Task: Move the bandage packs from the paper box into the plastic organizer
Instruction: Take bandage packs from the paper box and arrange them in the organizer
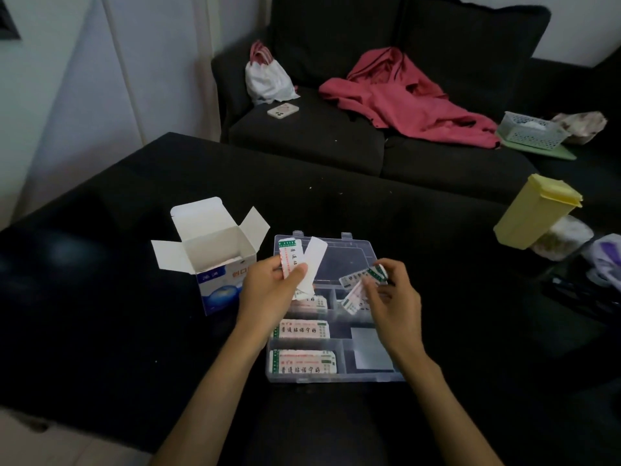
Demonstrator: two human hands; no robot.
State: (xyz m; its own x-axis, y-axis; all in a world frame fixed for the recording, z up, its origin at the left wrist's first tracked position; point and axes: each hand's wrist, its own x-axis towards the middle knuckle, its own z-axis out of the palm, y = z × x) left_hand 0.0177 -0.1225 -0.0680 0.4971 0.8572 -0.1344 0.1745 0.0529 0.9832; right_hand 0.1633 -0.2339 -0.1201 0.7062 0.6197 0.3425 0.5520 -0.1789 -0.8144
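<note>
Head view over a black table (100, 297). Left hand (268, 290), above the organizer's near-left corner: thumb and fingers clamped on a small fan of bandage packs (290, 260), one printed side up, one blank white side showing. Right hand (391, 294), over the organizer's middle: fingertips pinching two more packs (361, 284), crossed and tilted. Clear plastic organizer (336, 376), lid open, between the forearms: further packs (302, 361) lying flat in the left-hand compartments, a grey-white sheet (369, 344) in the near-right compartment. Paper box (215, 264), blue and white, upright just left of the organizer, all flaps open. Yellow lidded container (534, 213) tilted at far right. Beyond, on a dark sofa (336, 142): white bag (267, 77), phone (283, 110), red garment (406, 95), mesh basket (531, 131).
</note>
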